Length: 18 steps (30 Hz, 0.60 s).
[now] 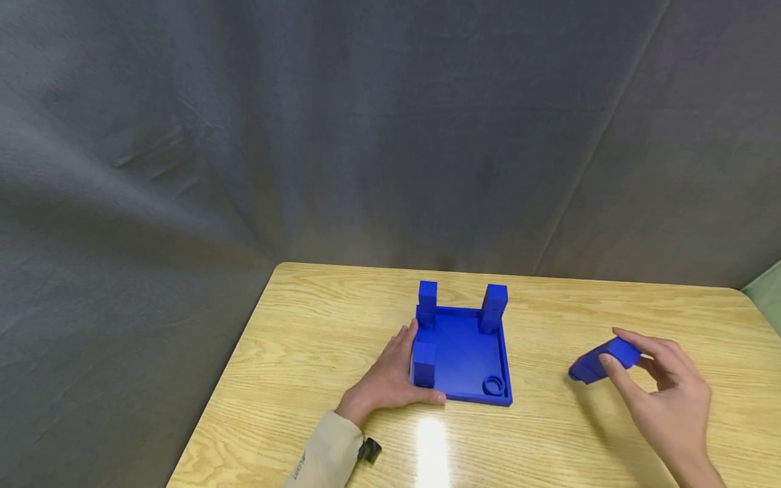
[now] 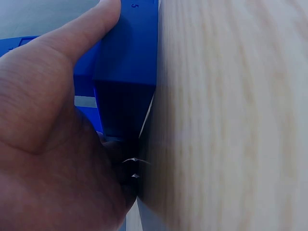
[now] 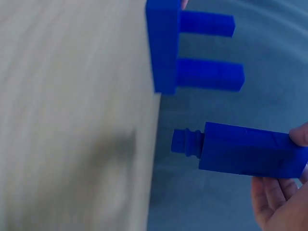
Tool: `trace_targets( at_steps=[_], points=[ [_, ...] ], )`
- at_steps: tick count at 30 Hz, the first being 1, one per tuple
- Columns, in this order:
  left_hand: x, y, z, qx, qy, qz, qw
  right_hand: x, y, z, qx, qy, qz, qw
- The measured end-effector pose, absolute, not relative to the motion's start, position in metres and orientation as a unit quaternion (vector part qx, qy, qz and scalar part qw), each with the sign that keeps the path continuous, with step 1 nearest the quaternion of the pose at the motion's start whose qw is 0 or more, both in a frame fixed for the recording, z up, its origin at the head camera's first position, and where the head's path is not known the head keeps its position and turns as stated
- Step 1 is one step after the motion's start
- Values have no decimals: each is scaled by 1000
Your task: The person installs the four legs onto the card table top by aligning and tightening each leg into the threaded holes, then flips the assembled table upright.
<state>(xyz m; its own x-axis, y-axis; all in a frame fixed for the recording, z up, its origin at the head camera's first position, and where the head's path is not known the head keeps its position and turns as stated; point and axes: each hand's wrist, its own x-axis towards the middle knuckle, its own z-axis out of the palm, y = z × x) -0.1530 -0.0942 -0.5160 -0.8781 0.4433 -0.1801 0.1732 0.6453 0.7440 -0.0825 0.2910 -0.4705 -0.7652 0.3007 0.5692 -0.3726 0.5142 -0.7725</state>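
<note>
A blue square table top (image 1: 466,356), with a raised rim, lies upside down on the wooden table. Blue legs stand upright at three of its corners: far left (image 1: 428,301), far right (image 1: 494,306) and near left (image 1: 424,364). A round threaded socket (image 1: 493,385) shows at the near right corner. My left hand (image 1: 390,379) grips the near left corner, thumb along the front rim and fingers along the left side. To the right, my right hand (image 1: 668,386) pinches a loose blue table leg (image 3: 250,150) by its plain end. Its threaded end (image 3: 187,142) points toward the table top.
The light wooden table (image 1: 293,325) has rounded far corners. A dark grey curtain (image 1: 390,135) hangs behind it and down its left side. A bright light reflection (image 1: 432,447) lies near the front. A black strap piece (image 1: 369,450) sticks out at the left sleeve.
</note>
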Motion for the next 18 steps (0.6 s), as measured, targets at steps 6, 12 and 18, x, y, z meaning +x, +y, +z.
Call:
trace_targets(
  at_steps=[6, 12, 18],
  points=[
    [-153, -94, -516, 176, 891, 380, 177, -87, 266, -461, 79, -779, 523, 338],
    [-153, -94, -516, 177, 890, 380, 179, -90, 244, -458, 115, -771, 535, 327],
    [-153, -94, -516, 174, 891, 379, 181, -94, 225, -461, 162, -765, 538, 314]
  ],
)
